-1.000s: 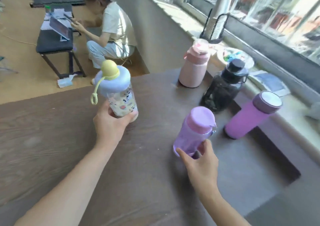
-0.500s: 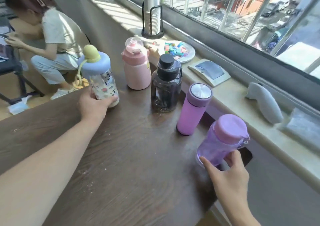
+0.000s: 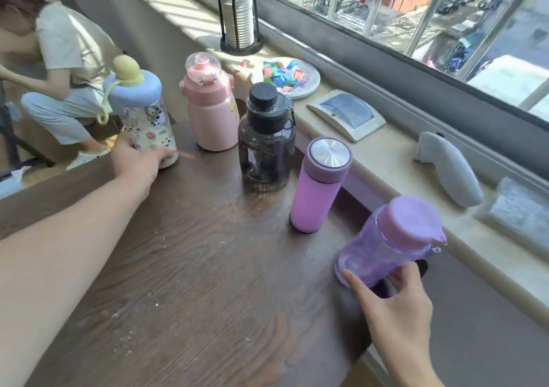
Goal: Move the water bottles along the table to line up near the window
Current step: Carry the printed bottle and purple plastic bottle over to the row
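Five bottles stand in a row along the far right edge of the dark wooden surface (image 3: 184,282), beside the windowsill (image 3: 386,160). The left hand (image 3: 135,165) grasps the base of the patterned bottle (image 3: 148,125) at the far left end. The right hand (image 3: 395,306) grips the clear purple bottle (image 3: 389,244), which tilts at the near right end; the pink bottle (image 3: 208,113), dark bottle (image 3: 266,143) and purple flask (image 3: 318,187) stand between.

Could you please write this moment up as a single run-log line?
left hand: holds patterned bottle | right hand: holds clear purple bottle, tilted | pink bottle, dark bottle, purple flask: standing by sill
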The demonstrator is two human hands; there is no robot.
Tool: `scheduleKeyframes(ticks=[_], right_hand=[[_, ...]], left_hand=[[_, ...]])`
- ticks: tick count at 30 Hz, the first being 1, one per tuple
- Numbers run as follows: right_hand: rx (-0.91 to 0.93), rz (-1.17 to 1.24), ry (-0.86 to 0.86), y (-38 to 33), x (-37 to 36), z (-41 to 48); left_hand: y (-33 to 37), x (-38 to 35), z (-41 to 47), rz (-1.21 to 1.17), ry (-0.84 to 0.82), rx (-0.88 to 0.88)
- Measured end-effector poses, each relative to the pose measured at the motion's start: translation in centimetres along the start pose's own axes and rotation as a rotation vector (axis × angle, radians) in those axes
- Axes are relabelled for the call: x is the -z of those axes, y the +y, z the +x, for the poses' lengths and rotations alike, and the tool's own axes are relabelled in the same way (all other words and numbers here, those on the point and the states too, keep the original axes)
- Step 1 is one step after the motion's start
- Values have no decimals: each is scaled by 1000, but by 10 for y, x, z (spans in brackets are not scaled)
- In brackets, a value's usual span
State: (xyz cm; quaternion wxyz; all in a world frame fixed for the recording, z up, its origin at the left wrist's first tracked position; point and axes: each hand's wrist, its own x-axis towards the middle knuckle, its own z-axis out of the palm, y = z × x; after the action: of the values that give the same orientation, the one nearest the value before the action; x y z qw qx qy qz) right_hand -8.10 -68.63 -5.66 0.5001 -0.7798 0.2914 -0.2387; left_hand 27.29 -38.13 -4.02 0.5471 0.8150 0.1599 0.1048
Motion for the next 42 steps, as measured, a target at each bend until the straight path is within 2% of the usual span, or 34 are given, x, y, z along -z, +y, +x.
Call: scheduleKeyframes(ticks=[9,25,29,32,35,37,39,42], right_hand=[[-37,-42,30,1,-6,-8],[-129,-77,21,-2,-10,-12],[-149,-54,22,-3,-9,-14],[-191,-16,107,-3,-14,-23],[-219,-114,255,-6,-21,-39],[-217,-147,292,-10,-30,-51],[-122,-140,227,-17,-46,-63],[58,-62,-33,-41,-85,-74]], left_hand=[[-5,25,19,68,-5,65],[-18,30,9,-56,-58,48],[-24,34,5,-101,-117,22],[-31,45,-5,-76,-83,42],[-39,66,-19,20,44,49],[-46,82,-30,54,62,40],[-54,103,-41,45,27,37],[-63,144,-63,44,-30,-10]])
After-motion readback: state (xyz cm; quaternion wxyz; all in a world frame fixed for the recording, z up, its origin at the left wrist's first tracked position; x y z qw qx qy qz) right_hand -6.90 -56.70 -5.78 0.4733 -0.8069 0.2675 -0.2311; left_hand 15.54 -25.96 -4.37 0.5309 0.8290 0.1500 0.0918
